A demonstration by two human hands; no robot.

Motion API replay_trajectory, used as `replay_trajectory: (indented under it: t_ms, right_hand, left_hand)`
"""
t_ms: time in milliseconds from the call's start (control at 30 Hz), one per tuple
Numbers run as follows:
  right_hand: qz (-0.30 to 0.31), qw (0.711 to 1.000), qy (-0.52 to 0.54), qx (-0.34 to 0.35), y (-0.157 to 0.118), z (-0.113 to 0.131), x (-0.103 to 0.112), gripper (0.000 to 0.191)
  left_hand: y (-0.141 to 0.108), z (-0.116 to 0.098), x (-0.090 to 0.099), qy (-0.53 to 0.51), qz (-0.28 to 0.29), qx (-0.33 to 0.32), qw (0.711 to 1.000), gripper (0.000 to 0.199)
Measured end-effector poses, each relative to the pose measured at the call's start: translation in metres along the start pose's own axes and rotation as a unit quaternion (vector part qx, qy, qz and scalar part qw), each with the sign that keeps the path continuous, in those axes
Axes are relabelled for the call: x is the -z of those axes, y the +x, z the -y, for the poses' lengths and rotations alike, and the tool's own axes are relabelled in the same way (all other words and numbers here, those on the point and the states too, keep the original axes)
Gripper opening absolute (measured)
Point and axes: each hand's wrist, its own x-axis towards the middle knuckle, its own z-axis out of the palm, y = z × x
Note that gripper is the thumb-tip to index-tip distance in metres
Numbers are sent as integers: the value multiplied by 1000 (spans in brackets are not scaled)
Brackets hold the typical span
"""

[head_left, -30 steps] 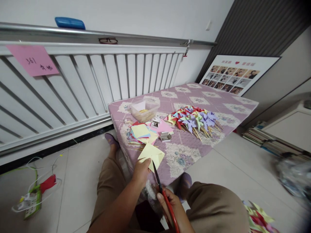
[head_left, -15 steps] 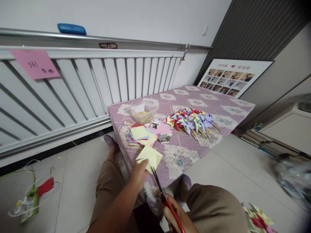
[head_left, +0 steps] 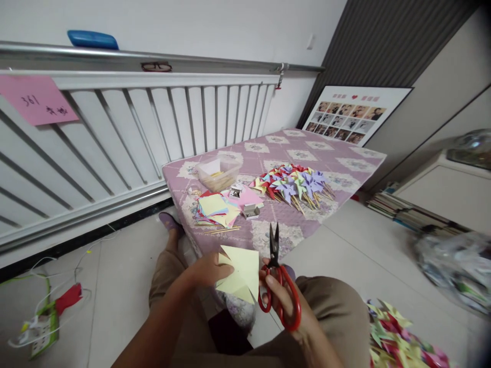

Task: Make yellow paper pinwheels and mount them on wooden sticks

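Observation:
My left hand pinches a pale yellow square of paper, which has slits cut in from its corners. Just to its right, my right hand grips red-handled scissors by the handles. Their dark blades point away from me, slightly apart, and do not touch the paper. Beyond the hands, a stack of coloured paper squares lies on the table, with thin wooden sticks in front of it. A small open box sits to the right of the stack.
The table has a purple floral cloth. On it are a clear plastic box holding sticks and a bundle of paper pinwheels. More pinwheels are at my lower right. A white radiator runs behind, and a power strip lies on the floor.
The scissors have come away from the paper and now point upward, with their blades parted. My left hand has brought the paper lower and turned it. The view has shifted slightly.

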Motion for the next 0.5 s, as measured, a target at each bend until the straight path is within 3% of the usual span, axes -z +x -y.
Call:
replay_trajectory:
  t_ms: [100,167,267,367,500]
  right_hand:
    - [29,1000,-6,-5,2,-4,-19,58]
    - [49,999,3,-2,2,-9,-27,52]
    - [28,1000,0,12,3,-17,-31,48]
    - [-23,999,-30,26,6,-24,-29,42]
    - [-64,995,-34,73,7,-28,-27,32]
  left_hand:
    - [-2,-12,1,56,32,20,998,13]
    - [-2,-9,-1,30,37,36,998,20]
    - [-1,7,-7,-115,-6,55,992,30]
    - [-3,26,-17,-295,-52,48,953,37]
    - [-11,45,-35,-411,-42,91,906,46]
